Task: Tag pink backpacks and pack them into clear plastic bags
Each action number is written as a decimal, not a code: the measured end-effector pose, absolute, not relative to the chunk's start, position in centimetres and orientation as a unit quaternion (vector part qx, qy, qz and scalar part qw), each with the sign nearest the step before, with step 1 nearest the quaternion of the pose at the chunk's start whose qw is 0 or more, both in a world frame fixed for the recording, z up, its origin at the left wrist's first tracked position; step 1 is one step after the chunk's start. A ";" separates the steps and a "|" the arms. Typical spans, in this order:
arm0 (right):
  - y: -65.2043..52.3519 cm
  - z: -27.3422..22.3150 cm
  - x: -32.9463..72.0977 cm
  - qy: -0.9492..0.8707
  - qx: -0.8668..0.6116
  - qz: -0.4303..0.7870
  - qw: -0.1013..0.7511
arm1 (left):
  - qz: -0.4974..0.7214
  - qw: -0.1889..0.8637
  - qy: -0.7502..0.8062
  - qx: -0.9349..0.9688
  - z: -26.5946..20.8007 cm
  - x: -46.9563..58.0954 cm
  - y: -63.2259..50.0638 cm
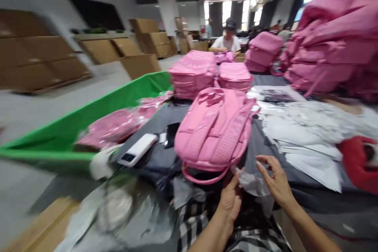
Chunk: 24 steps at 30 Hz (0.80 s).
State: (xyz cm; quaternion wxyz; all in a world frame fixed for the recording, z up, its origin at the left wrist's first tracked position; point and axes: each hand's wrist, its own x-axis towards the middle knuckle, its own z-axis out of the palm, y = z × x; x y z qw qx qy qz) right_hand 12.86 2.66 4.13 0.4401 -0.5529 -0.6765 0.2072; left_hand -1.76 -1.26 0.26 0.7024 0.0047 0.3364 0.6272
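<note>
A pink backpack (215, 130) lies in front of me with its shoulder straps facing up and its handle loop toward me. Just below its near right corner is my left hand (230, 199), its fingers closed on a crumpled piece of translucent plastic film (251, 183). To the right of the film, my right hand (274, 181) hovers with thumb and fingers apart, holding nothing. Another bit of the film hangs by the table edge, left of the handle loop.
A white handheld device (138, 149) and a black item (171, 134) lie left of the backpack. Beyond stands a green-walled bin (118, 102) with plastic-wrapped pink goods. White sheets (307, 126) and piled pink backpacks (333, 43) are at right. A person (227, 41) works opposite.
</note>
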 end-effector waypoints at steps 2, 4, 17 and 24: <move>1.9 4.6 18.1 -0.626 -0.615 0.185 0.443 | 0.605 0.696 0.386 -0.025 -0.1 -2.1 -1.2; 0.8 5.6 24.8 -0.548 -0.692 0.143 0.448 | 0.593 0.685 0.421 -0.042 -0.7 -2.4 -0.9; 2.7 7.2 45.4 -0.260 -0.825 0.089 0.493 | 0.593 0.666 0.452 0.019 -4.2 -2.9 -0.5; 0.8 7.6 43.8 -0.243 -0.785 0.112 0.559 | 0.596 0.650 0.471 0.014 -3.1 -2.7 -0.6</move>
